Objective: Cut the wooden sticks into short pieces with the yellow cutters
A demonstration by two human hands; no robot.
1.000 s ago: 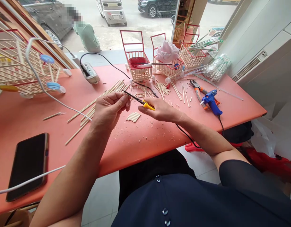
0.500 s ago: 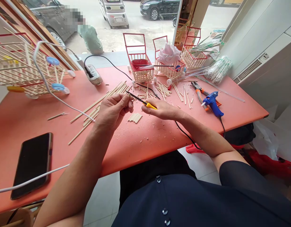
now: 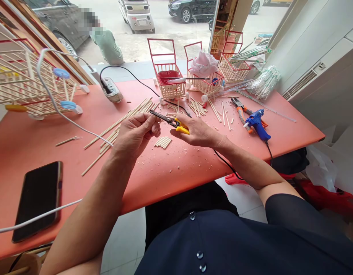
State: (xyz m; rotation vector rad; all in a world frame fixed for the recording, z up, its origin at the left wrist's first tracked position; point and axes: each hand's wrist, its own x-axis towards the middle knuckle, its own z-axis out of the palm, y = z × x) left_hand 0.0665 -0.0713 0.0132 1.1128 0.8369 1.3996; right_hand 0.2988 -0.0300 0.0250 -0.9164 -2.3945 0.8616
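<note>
My right hand (image 3: pixel 197 130) is closed round the yellow handles of a pair of pliers (image 3: pixel 172 120) with long dark jaws. The jaws point left and reach across the fingertips of my left hand (image 3: pixel 143 128). That hand is closed in a pinch, and whatever lies between thumb and fingers is hidden. Just below the two hands, a row of short cut sticks (image 3: pixel 163 142) lies side by side on the pink table (image 3: pixel 153 179). Longer wooden sticks (image 3: pixel 119 128) lie in a bundle behind and left of my left hand. Crumbs of wood are scattered around.
Small stick-built carts (image 3: pixel 172 91) with red trim stand at the back; a larger one (image 3: pixel 27 84) is at left. A blue glue gun (image 3: pixel 258 124) and orange-handled pliers (image 3: pixel 239 110) lie right. A phone (image 3: pixel 38 198), power strip (image 3: pixel 112 91) and white cable (image 3: pixel 75 124) are left.
The pliers have turned in my right hand, so both yellow handles and the jaws' broad side now show. The handles look more spread. My left hand keeps its pinch in nearly the same place.
</note>
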